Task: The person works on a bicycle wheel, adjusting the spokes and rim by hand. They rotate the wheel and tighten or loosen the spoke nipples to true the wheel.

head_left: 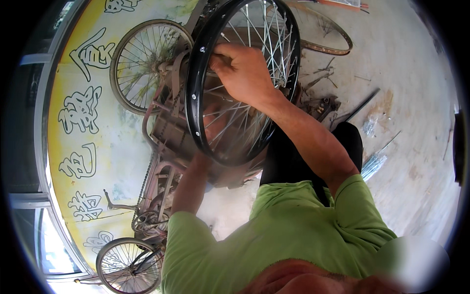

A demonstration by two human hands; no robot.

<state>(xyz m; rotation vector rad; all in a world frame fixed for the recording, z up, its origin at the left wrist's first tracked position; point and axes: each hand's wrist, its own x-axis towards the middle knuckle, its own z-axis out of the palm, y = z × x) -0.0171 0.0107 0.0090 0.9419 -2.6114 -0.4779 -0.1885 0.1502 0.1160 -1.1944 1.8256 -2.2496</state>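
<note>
A black bicycle rim laced with silver spokes stands tilted in front of me, silver nipples along it. My right hand reaches across the spokes from the right, fingers curled at the inner edge of the rim's upper left side; whether they grip a spoke or the rim itself is unclear. Behind the spokes, lower on the left, my left hand is partly hidden and blurred, so its fingers cannot be made out. An old rusty bicycle frame lies beneath and beside the wheel.
An old wheel leans by a yellow-edged signboard; another lies at lower left. A bare rim, scattered metal parts, a dark rod and bagged small parts lie on the concrete floor.
</note>
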